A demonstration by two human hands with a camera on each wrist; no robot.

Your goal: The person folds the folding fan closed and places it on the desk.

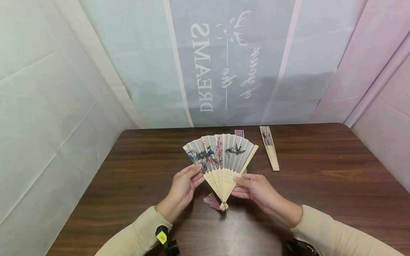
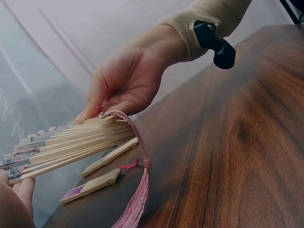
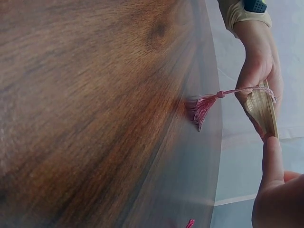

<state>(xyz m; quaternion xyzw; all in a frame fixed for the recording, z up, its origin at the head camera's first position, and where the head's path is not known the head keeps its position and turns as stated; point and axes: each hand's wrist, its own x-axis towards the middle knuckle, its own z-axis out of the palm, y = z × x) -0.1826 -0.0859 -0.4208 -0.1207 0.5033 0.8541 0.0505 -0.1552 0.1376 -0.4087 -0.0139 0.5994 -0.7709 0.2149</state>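
Note:
A folding hand fan (image 1: 221,156) is spread open between both hands, its pale cloth painted with a dark bird, pink blossoms and blue-black shapes. My left hand (image 1: 185,183) pinches its left edge, thumb on the front. On the opposite side, my right hand (image 1: 256,190) grips the outer wooden rib between thumb and fingers. The slatted wooden ribs (image 2: 90,137) meet at a rounded pivot end, pointing toward me. From that end hangs a pink tassel (image 2: 137,197) on a cord, which also shows in the right wrist view.
One folded fan (image 1: 269,148) lies on the brown wooden table (image 1: 320,170), right of the spread fan. Another folded fan with a purple end (image 1: 239,133) is mostly hidden behind it. A printed cloth backdrop (image 1: 153,53) stands along the table's far edge.

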